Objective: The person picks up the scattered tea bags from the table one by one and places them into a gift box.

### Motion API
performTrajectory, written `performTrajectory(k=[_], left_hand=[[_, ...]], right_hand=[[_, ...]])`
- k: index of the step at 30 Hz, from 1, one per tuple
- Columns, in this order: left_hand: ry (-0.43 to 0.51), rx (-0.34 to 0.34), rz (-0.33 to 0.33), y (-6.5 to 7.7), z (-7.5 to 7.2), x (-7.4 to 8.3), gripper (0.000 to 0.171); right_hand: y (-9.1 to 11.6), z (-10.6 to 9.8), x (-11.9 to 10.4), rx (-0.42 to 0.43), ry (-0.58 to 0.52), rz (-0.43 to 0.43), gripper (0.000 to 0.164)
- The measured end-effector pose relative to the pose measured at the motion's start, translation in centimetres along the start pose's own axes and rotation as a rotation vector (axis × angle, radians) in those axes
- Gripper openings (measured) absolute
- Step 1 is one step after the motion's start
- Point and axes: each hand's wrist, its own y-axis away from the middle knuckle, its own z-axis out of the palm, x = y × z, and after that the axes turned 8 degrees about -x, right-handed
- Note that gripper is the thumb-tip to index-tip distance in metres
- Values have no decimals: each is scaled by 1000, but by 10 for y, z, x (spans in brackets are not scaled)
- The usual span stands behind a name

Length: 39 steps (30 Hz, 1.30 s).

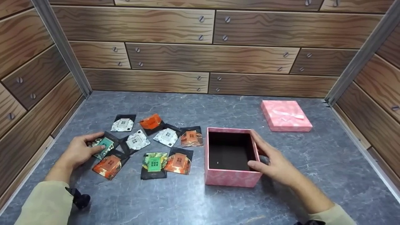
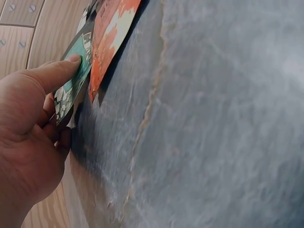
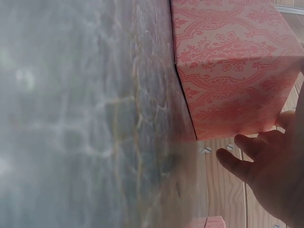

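My left hand (image 1: pixel 80 150) pinches a teal-labelled sachet (image 1: pixel 106 144) between thumb and fingers, at the left end of a spread of sachets. In the left wrist view the thumb lies flat across the teal label, with the other fingers behind the packet. An orange sachet (image 1: pixel 109 165) lies just below it, partly overlapped. My right hand (image 1: pixel 275 161) holds the right wall of an open pink box (image 1: pixel 231 177), its thumb over the rim and its fingers along the outside. The dark interior of the box shows no sachets.
Several more black-edged sachets lie between the left hand and the box, among them a green one (image 1: pixel 154 165), a white one (image 1: pixel 123 123) and an orange one (image 1: pixel 191 136). The pink lid (image 1: pixel 287 116) with a bow rests at the back right. Wood-patterned walls (image 1: pixel 168 56) enclose the table.
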Motion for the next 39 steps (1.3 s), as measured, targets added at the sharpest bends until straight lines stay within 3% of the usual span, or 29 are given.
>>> performTrajectory(k=[9, 23, 32, 39], left_hand=[[-77, -3, -3, 6, -11, 2, 59], [-76, 40, -24, 16, -24, 10, 60], [6, 122, -33, 18, -31, 19, 59], [112, 161, -25, 20, -32, 40, 55]], right_hand=[[4, -8, -1, -25, 103, -97, 96], [7, -6, -1, -12, 142, -44, 102], [6, -5, 0, -12, 120, -64, 101], [6, -4, 0, -12, 96, -75, 100]])
